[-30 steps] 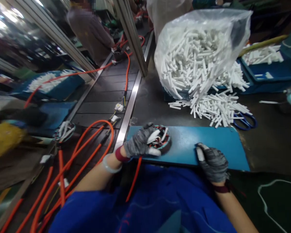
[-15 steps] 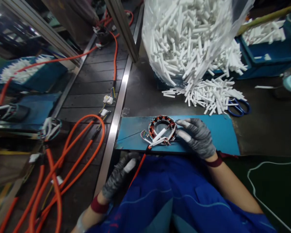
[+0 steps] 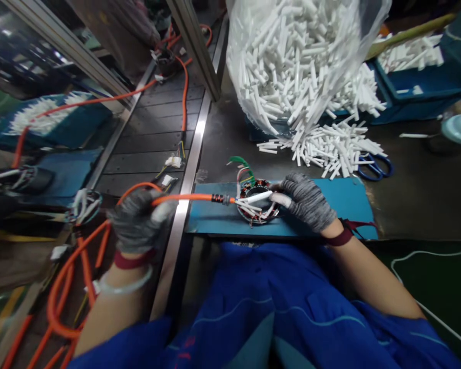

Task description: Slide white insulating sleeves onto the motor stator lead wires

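**Both gloved hands on a wound stator and its orange cable, at the near edge of a blue work board**

We read no brand, label or lettering anywhere in this view; the gloves, bins and bag are unmarked as far as we can tell.

We see the stator (image 3: 258, 201), a ring of copper-coloured windings with white sleeved leads and a green wire loop above it, lying flat on the blue board (image 3: 341, 205), toward the board's left half. Our right hand (image 3: 305, 201), in a grey knit glove, rests against the stator's right side with the fingers closed about a white sleeved lead; whether the ring itself is gripped we cannot tell. Our left hand (image 3: 136, 220), likewise gloved, is clenched around the orange cable (image 3: 188, 197), which runs level from the fist across the metal rail (image 3: 184, 205) to the stator. The left hand sits well left of the board, over the dark conveyor (image 3: 146, 148).

The board's near edge lies just above our blue garment (image 3: 276, 307); its right half is bare. Beyond its far edge a stretch of dark table separates it from a spill of white tubes (image 3: 326, 148) below a clear plastic bag (image 3: 292, 56) filled with the same. Blue-handled scissors (image 3: 376, 166) lie at the spill's right end, near the board's far right corner. Further orange cable loops crowd the lower left.
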Available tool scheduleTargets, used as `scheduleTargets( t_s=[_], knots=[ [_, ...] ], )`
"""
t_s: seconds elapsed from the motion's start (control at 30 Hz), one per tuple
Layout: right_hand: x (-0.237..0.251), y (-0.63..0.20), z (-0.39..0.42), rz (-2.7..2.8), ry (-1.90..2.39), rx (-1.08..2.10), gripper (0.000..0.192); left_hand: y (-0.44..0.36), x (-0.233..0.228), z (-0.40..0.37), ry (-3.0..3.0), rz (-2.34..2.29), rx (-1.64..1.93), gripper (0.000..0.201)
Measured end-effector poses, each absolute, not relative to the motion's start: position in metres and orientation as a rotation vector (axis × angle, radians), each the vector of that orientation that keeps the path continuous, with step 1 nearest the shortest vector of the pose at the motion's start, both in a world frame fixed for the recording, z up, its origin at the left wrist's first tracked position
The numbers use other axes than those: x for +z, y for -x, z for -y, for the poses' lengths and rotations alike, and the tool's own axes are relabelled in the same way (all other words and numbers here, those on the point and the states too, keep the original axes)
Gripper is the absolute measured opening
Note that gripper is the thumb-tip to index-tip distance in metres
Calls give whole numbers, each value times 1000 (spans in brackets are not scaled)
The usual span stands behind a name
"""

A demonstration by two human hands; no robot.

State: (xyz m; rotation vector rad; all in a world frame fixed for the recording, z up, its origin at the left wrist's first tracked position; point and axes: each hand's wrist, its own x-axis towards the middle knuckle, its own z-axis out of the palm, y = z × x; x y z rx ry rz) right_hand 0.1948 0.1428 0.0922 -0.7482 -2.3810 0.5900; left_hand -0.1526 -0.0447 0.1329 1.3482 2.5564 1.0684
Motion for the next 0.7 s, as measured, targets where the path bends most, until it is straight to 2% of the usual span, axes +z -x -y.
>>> scheduleTargets(
  t_s=[0.13, 0.23, 0.4, 0.47, 0.53, 0.6, 0.7],
  knots=[
    [90, -209, -138, 2321, 918, 457, 54, 168, 149, -45, -1983, -2553, 759, 56],
    [86, -220, -126, 2267, 1077, 350, 55, 150, 131, -92, -2007, -2402, 569, 48],
    [82, -224, -117, 2218, 1050, 903, 48, 77, 115, -90, -2261, -1746, 970, 37],
    [82, -222, -117, 2191, 1015, 1037, 44, 46, 122, -85, -2484, -1390, 840, 35],
    [83, -220, -117, 2166, 1006, 1087, 41, 22, 130, -88, -2655, -1243, 575, 35],
    [84, -218, -117, 2118, 1014, 1172, 44, 12, 134, -97, -2730, -1273, 366, 33],
    [86, -211, -118, 1816, 1009, 1608, 51, 16, 134, -107, -2761, -1373, 275, 34]
  ],
)
